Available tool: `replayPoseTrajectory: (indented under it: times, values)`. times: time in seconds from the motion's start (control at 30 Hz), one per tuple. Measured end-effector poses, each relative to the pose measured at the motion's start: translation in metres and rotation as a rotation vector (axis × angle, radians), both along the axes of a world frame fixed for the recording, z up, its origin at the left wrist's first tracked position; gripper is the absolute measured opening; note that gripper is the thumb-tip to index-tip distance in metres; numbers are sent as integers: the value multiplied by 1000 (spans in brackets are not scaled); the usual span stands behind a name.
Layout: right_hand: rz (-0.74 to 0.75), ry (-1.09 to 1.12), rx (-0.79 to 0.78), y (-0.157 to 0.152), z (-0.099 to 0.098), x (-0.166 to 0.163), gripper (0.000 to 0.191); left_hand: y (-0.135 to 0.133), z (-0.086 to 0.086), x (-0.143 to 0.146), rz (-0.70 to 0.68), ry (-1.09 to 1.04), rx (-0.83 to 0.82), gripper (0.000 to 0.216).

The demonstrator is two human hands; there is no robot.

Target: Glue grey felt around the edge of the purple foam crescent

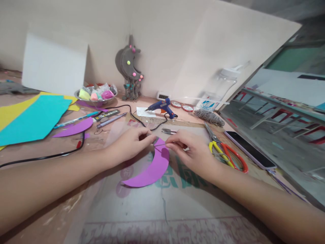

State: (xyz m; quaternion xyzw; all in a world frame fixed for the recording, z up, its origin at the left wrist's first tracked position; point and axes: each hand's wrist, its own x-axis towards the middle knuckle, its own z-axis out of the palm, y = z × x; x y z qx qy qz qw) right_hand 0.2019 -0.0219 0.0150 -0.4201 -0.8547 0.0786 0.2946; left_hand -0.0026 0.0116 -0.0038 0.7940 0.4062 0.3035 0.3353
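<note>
A purple paper crescent (155,169) lies under my hands, its lower tip pointing left and its upper end between my fingertips. Across that upper end runs a thin grey strand of yarn (159,145), with a little grey at the very tip. My left hand (133,139) is closed in a pinch at the tip and the strand's left end. From the other side, my right hand (191,149) pinches the strand's right end between thumb and fingers. Small thread snips (168,131) rest just beyond my right hand.
A blue glue gun (161,106) stands behind my hands, its black cord trailing left. Scissors (223,150), a phone (250,149) and a grey yarn bundle (209,117) are rightward. Leftward lie turquoise paper (38,118) and a metal bowl (96,100). A decorated grey moon (127,64) hangs behind.
</note>
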Motion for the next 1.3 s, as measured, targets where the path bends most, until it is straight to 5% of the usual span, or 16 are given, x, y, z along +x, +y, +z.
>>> replayPoseTrajectory:
  times: [0.23,0.6,0.77,1.3]
  values:
    - [-99,80,-39,8,-6,1,18,-3,0,1,-103,105,66,33]
    - [-5,72,-145,19,-17,14,12,-6,7,0,-13,-10,-282,32]
    - [-87,97,-249,20,-20,11,13,-6,1,-1,-63,-39,-399,30]
    - [-125,171,-246,15,-18,4,14,-5,0,0,-171,-13,-223,30]
